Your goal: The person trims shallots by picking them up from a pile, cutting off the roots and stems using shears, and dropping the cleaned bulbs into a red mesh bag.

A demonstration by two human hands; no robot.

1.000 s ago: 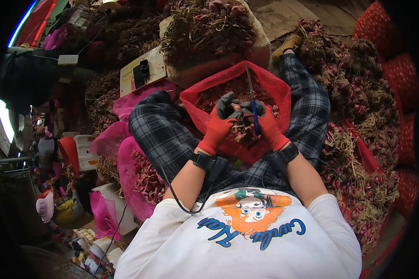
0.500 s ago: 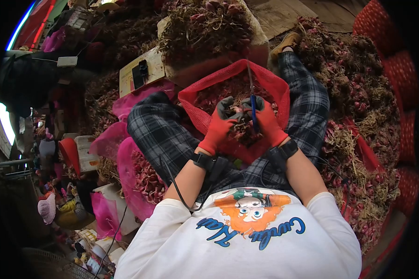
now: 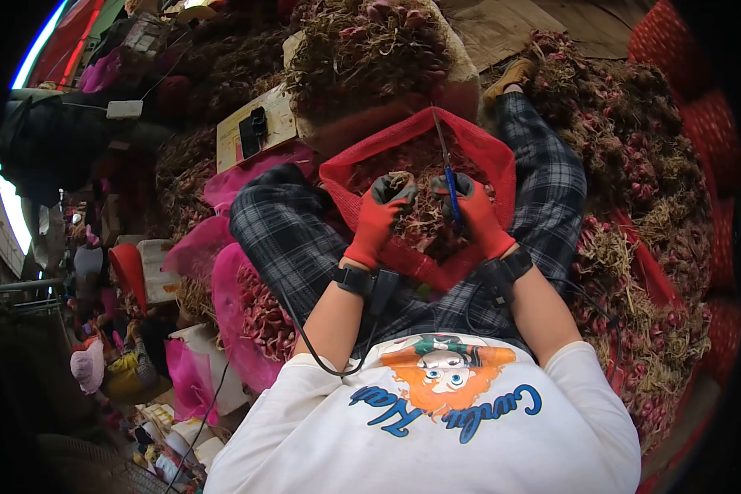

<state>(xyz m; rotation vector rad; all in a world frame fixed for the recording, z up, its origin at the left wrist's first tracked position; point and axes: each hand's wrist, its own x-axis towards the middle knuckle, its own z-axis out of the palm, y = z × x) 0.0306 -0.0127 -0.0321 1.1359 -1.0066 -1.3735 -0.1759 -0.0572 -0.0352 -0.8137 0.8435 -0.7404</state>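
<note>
My left hand (image 3: 391,194), in a red and grey glove, is closed around shallot stalks (image 3: 399,179), whose dry straw-coloured ends show at the fingers. In a matching glove, my right hand (image 3: 468,202) grips a blue-handled knife (image 3: 452,188). Its long thin blade points away from me, over the far side of the red mesh bag (image 3: 344,188). Both hands are above the bag's open mouth, apart from each other. Inside the bag lie reddish shallots and dry stalks (image 3: 428,224).
A heaped block of shallots with stalks (image 3: 370,62) stands ahead. More shallots (image 3: 642,189) spread along the right, beside full red sacks (image 3: 720,222). A pink mesh bag (image 3: 232,317) of shallots is at my left. A dark device lies on a pale box (image 3: 281,119). Other people are at far left.
My hands have moved apart, the left one drawing away from the knife. The knife stays in my right hand, and more of the bag's contents shows between them.
</note>
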